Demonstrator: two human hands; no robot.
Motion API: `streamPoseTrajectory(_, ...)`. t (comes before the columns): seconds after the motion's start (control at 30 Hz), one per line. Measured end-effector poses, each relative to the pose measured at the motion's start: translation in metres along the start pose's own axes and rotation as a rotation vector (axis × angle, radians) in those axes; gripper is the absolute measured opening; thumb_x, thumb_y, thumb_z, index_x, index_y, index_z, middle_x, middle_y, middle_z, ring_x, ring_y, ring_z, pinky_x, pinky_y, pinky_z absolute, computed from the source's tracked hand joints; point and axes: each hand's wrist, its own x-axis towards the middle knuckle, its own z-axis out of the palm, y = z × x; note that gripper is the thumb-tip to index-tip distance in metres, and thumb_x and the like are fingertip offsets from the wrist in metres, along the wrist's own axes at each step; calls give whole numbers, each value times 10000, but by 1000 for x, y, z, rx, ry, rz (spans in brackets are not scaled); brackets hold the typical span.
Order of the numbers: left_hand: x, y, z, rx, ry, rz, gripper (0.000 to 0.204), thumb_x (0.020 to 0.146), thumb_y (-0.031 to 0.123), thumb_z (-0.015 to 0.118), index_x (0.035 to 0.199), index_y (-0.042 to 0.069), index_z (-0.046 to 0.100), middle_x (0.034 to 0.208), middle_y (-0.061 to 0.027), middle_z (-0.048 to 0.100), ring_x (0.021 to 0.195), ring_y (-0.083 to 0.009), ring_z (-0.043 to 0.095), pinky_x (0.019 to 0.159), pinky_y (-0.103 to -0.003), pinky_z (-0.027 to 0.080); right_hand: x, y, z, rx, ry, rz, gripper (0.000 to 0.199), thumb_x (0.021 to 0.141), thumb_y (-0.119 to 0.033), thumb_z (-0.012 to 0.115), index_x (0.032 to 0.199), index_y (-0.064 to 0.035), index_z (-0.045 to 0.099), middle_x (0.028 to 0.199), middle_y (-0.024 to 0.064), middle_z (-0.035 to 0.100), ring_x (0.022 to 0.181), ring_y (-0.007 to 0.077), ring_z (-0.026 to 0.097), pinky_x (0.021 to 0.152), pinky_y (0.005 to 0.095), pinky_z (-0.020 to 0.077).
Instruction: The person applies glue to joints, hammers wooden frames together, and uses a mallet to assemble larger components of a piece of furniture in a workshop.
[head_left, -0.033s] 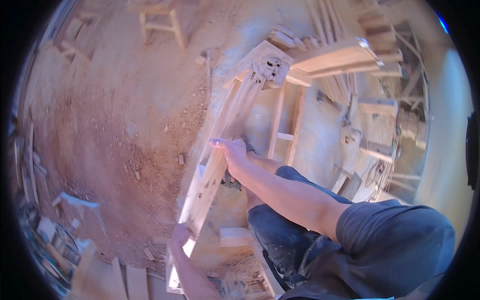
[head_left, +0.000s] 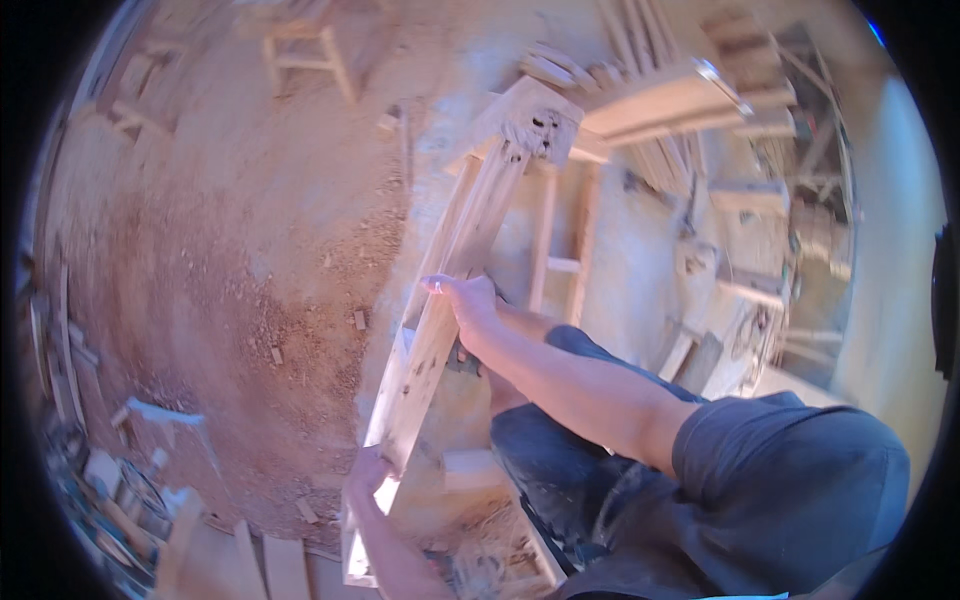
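I am gripping the wooden frame [head_left: 455, 270] with my right hand [head_left: 468, 298] closed over its rail, my left hand [head_left: 368, 478] clasping its lower end; its joints already look assembled, with further work unclear.

A long wooden frame [head_left: 455, 265] runs from the lower middle up toward the top centre, tilted rightward. The right hand [head_left: 465, 298] lies on its middle, the left hand [head_left: 368, 478] at its lower end. Left of it spreads the sawdust-strewn floor [head_left: 230, 240], with a stool [head_left: 305, 50] at the far top left. Stacked planks [head_left: 670, 100] lie behind at the upper right. Scrap offcuts [head_left: 110, 480] lie at the lower left.
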Motion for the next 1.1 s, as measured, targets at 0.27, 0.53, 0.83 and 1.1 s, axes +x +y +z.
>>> streamPoseTrajectory(0.27,-54,99,112,251,-39,21,203,606,-32,681,808,-28,701,735,-147,707,701,-235,687,650,-357,521,-95,-79,-164,0,132,-98,548,703,-252,817,1093,58,590,907,97,674,800,168,644,695,326,504)
streamPoseTrajectory(0.53,-25,165,190,361,-174,70,196,486,-41,658,674,-11,701,663,-117,685,628,-222,646,596,-370,487,-98,-115,-305,74,231,-161,422,751,-257,832,1033,8,663,907,89,697,788,160,661,706,315,522)
streamPoseTrajectory(0.83,49,291,276,508,-181,-12,251,460,13,672,711,13,677,723,-106,685,661,-235,636,599,-347,471,19,-130,-462,406,229,-158,429,749,-313,828,1002,-4,671,870,79,687,772,175,656,727,349,526)
streamPoseTrajectory(1.1,146,319,266,455,-227,-292,559,467,42,724,1016,-29,647,899,-138,678,848,-287,636,778,-393,487,107,-134,-537,241,239,88,618,715,-366,830,1110,51,603,992,155,684,864,235,686,782,340,535)
